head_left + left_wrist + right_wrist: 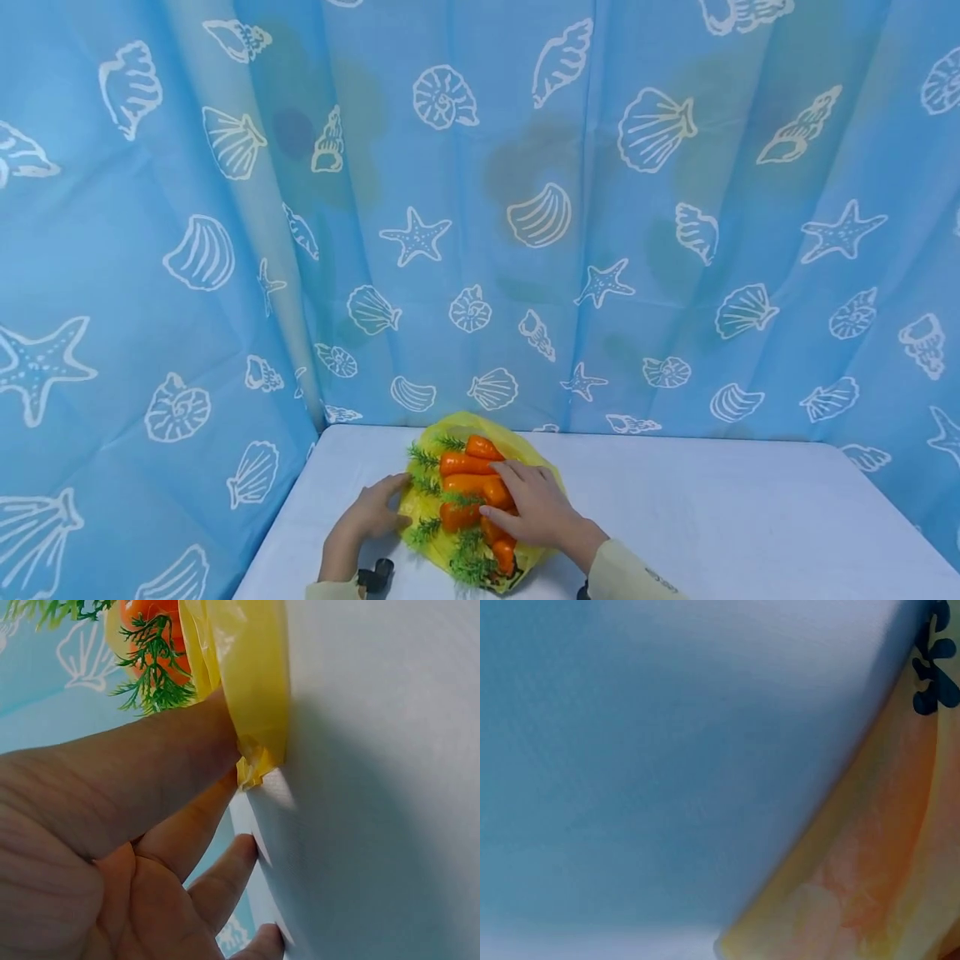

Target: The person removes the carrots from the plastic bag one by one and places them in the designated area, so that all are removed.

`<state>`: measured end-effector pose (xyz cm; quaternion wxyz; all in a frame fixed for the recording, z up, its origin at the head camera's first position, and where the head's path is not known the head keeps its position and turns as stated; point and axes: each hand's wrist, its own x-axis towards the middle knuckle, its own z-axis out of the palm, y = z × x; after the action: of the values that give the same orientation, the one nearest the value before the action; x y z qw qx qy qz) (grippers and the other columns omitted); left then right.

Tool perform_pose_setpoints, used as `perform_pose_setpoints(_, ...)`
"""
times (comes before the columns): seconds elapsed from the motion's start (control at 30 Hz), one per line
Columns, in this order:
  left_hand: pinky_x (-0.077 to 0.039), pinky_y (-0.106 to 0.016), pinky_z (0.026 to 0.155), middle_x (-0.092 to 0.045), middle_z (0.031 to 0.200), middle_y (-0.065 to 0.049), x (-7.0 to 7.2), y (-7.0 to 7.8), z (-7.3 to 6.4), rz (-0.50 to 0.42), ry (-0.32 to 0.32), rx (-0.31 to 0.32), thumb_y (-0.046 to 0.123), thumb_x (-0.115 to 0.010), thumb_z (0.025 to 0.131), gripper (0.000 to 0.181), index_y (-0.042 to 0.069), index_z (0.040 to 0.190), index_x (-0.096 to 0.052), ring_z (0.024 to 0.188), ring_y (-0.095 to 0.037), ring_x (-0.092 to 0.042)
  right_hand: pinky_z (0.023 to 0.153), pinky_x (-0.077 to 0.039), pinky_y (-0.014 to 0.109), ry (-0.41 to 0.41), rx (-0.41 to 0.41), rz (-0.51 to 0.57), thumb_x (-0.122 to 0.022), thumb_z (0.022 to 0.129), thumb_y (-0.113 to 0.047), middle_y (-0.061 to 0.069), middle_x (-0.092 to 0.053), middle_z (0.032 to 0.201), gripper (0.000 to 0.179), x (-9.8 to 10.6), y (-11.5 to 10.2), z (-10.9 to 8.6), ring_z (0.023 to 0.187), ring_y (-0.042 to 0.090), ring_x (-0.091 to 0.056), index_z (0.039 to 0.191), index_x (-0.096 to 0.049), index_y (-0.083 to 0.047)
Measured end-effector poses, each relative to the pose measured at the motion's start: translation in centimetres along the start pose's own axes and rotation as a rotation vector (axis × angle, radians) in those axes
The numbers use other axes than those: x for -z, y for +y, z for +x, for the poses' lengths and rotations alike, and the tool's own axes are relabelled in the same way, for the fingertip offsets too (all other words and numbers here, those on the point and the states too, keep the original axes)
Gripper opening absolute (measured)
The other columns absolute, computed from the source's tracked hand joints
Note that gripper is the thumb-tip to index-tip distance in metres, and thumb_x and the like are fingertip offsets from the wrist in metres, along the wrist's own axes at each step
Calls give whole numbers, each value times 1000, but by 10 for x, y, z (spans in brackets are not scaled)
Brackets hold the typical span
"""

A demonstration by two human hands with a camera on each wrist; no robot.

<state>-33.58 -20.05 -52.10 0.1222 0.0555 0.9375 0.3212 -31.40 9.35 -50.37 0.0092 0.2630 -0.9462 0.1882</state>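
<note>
Several orange carrots [467, 485] with green feathery tops [471, 562] lie in a pile on a spread yellow plastic bag [542, 451]. My right hand [534, 504] rests on the right side of the pile, fingers stretched over the carrots. At the bag's left edge is my left hand [375, 506], its thumb and fingers apart. Close up, in the left wrist view, the bag's folded edge [255, 682] hides the tips of the thumb and one finger; the other fingertips touch the cloth. The right wrist view shows only the bag's side [870, 862], with orange showing through.
A white-covered table [697, 508] bears everything and stretches away to the right. Behind and to the left hangs a blue curtain [480, 250] with white shells and starfish. A black strap with a small device [378, 575] sits at the left wrist.
</note>
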Motion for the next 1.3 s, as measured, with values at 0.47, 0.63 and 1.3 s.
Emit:
perform_pose_setpoints(0.47, -16, -69, 117, -49, 147, -19, -2, 2, 1, -7, 9, -8, 11, -78, 81, 65, 6, 140, -53, 141, -47, -35, 108, -37, 58, 1, -20, -23, -52, 93, -63, 7, -56, 137, 68, -5, 3, -1, 127, 30, -52, 141, -50, -16)
perform_pose_setpoints(0.63, -15, -70, 117, -51, 146, -21, -3, 3, -2, -2, 8, 0, 8, -79, 79, 65, 3, 139, -54, 140, -47, -36, 106, -38, 56, 2, -18, -41, -55, 92, -63, 5, -58, 135, 69, -10, 2, -1, 125, 28, -52, 141, -50, -16)
perform_pose_setpoints(1.3, -15, -69, 117, -49, 148, -19, 0, -2, -4, -24, 25, -11, 12, -78, 81, 63, 7, 140, -54, 142, -45, -35, 105, -39, 53, -19, 35, -29, -58, 94, -52, 5, -62, 130, 59, -3, -3, 1, 121, 26, -56, 139, -52, -14)
